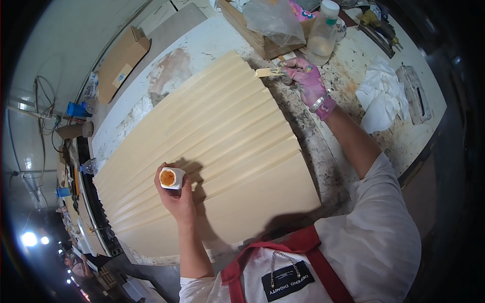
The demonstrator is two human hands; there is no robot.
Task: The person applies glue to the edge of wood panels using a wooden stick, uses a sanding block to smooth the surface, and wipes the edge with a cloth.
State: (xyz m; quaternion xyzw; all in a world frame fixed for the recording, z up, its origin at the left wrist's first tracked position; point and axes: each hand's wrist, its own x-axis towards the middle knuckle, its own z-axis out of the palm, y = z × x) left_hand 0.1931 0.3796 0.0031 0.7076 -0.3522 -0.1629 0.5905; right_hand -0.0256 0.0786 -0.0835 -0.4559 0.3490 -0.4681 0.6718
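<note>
The bare left hand [178, 198] is grasping a white jar [172, 178], mouth up, over the cream sheet [252, 177], which is lying on the table [348, 83]. Farther, the gloved right hand [304, 80] is pinching a small pale strip [265, 72] at the sheet's edge. Beyond, a clear bottle [321, 44] is standing.

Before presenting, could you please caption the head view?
Left hand holds white container over ridged sheet, gloved right hand alongside.

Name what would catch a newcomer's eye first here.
First, the big cream ridged sheet filling mid-view. Over it, the bare left hand holds an open white container, orange inside. At the sheet's upper right edge, the pink-gloved right hand grips a pale flat piece, its kind unclear.
</note>
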